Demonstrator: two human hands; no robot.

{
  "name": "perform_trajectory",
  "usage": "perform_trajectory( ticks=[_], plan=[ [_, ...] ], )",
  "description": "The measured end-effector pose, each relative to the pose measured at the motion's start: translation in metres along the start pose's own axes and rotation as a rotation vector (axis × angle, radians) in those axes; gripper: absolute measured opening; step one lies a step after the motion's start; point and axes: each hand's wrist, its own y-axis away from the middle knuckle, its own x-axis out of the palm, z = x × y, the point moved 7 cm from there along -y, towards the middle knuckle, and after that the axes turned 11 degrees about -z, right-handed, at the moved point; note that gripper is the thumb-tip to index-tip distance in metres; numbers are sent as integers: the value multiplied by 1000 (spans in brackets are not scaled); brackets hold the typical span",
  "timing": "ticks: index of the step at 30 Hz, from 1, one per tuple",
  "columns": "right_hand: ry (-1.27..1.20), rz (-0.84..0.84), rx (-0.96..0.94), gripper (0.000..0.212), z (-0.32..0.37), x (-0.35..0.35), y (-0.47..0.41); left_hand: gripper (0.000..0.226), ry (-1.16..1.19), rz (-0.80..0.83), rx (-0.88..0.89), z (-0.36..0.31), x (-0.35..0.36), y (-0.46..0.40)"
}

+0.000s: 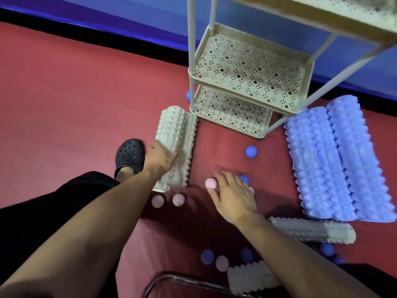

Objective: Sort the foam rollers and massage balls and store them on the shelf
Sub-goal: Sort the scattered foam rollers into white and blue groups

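Left hand (160,157) is resting, fingers spread, on the white foam roller (175,145) at frame centre — probably light, stiff, ridged; grip it mid-body. Right hand (233,197) is hovering, fingers apart, over a pink massage ball (210,183).

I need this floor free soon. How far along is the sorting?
Done: three blue rollers lie together. In hand: left hand on a white roller; right hand over a pink ball. Left: the shelf tiers in view look bare; balls are scattered.

Three purple foam rollers (335,160), four grey-white rollers (171,145), five pink balls (210,183), seven blue balls (251,151), one shelf (247,82)
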Motion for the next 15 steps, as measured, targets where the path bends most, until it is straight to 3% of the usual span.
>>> perform_trajectory(
  ticks=[9,11,13,15],
  plan=[
    [108,79,-62,63,-89,43,28,85,-70,-155,23,-1,36,-19],
    [120,70,-69,62,-117,49,41,83,-164,-262,177,-12,38,-6],
    [143,123,-23,64,-146,56,55,75,-250,-341,443,-33,47,14],
    [172,203,55,68,-178,63,71,72,-281,-331,628,-51,66,39]
  ],
)
